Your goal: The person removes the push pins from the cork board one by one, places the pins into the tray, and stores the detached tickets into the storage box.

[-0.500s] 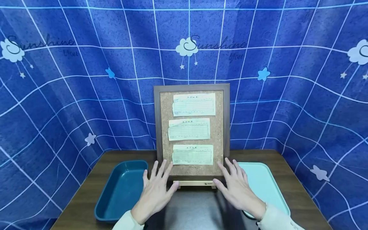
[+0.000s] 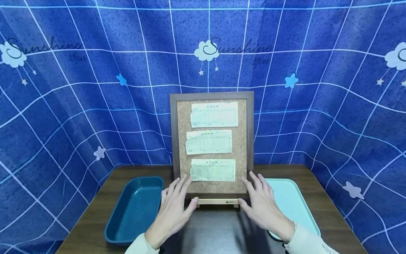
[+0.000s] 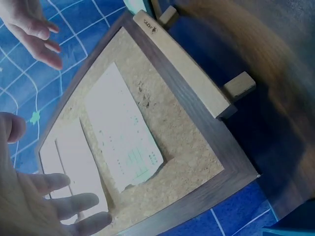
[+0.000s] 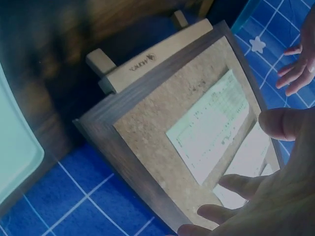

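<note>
We are viewing a blue, white-lined cloth [image 2: 152,70] that is hanging beyond all the fingers, and below it a brown table [image 2: 333,229] that is extending beneath them. We are seeing a framed cork board [image 2: 241,141] standing upright just ahead of the fingers and rising above them; whether the fingertips are touching it, we are not able to tell. We are finding a pale turquoise tray [image 2: 295,204] lying right of the right fingers and a dark blue tray [image 2: 136,208] lying left of the left fingers. We are observing the left hand [image 2: 174,211] and right hand [image 2: 264,208] holding their fingers released and spread. Above the fingertips we are noting a top slip [image 2: 214,114] and a middle slip [image 2: 209,142]; a bottom slip [image 2: 213,170] is lying just above and between them. Between the thumbs, we are seeing a wooden ledge [image 2: 219,201] running.
</note>
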`<action>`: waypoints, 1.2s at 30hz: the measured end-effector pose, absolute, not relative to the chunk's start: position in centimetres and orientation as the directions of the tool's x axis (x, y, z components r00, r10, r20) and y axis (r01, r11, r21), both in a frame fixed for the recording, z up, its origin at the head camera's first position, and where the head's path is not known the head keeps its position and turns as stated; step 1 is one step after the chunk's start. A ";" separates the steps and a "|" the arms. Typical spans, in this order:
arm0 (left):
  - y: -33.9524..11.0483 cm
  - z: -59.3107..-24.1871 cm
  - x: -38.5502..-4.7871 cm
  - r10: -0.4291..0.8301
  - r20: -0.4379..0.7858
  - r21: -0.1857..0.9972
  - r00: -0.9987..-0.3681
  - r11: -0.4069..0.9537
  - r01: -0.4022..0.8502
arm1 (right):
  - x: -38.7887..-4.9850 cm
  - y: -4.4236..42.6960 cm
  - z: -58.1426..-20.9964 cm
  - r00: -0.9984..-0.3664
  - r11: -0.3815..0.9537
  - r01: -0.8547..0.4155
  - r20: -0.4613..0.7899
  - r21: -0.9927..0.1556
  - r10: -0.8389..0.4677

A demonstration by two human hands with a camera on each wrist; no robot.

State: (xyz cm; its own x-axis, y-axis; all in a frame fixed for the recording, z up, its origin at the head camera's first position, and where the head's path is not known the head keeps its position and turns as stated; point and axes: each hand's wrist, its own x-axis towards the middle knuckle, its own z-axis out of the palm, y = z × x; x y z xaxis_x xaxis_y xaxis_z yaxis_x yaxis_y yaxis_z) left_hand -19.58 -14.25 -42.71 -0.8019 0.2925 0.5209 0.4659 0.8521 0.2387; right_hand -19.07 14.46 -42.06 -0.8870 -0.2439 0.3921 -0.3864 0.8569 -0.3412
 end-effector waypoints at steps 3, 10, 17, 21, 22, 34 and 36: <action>-14.4 -42.4 -19.7 0.298 0.540 0.241 -0.787 0.841 0.484 | -19.3 14.3 -41.5 -0.881 0.858 -0.391 0.407 -0.334 -0.243; -14.7 -41.8 -20.1 0.288 0.607 0.241 -0.741 0.821 0.517 | -19.7 14.1 -40.5 -0.859 0.852 -0.412 0.450 -0.322 -0.245; -15.6 -40.6 -20.7 0.249 0.688 0.268 -0.681 0.786 0.557 | -20.2 13.8 -39.4 -0.816 0.811 -0.458 0.533 -0.363 -0.223; -16.2 -39.9 -21.0 0.235 0.723 0.276 -0.650 0.764 0.583 | -20.4 13.7 -38.8 -0.779 0.790 -0.493 0.590 -0.364 -0.215; -16.3 -39.8 -21.0 0.232 0.728 0.275 -0.645 0.762 0.586 | -20.5 13.7 -38.6 -0.773 0.789 -0.498 0.597 -0.360 -0.215; -16.8 -39.0 -21.1 0.186 0.762 0.287 -0.620 0.762 0.581 | -20.8 13.4 -37.5 -0.806 0.803 -0.486 0.532 -0.345 -0.259; -16.9 -38.9 -21.1 0.184 0.767 0.289 -0.614 0.756 0.587 | -20.9 13.3 -37.3 -0.807 0.807 -0.484 0.528 -0.338 -0.263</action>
State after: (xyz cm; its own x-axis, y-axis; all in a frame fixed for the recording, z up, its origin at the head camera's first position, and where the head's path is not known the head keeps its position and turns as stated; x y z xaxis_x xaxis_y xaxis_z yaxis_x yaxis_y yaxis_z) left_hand -21.10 -16.87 -38.91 -0.6144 0.1836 0.7673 0.5869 0.7563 0.2890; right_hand -20.88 13.27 -37.32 -0.8075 -0.2630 0.5280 -0.4840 0.8071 -0.3382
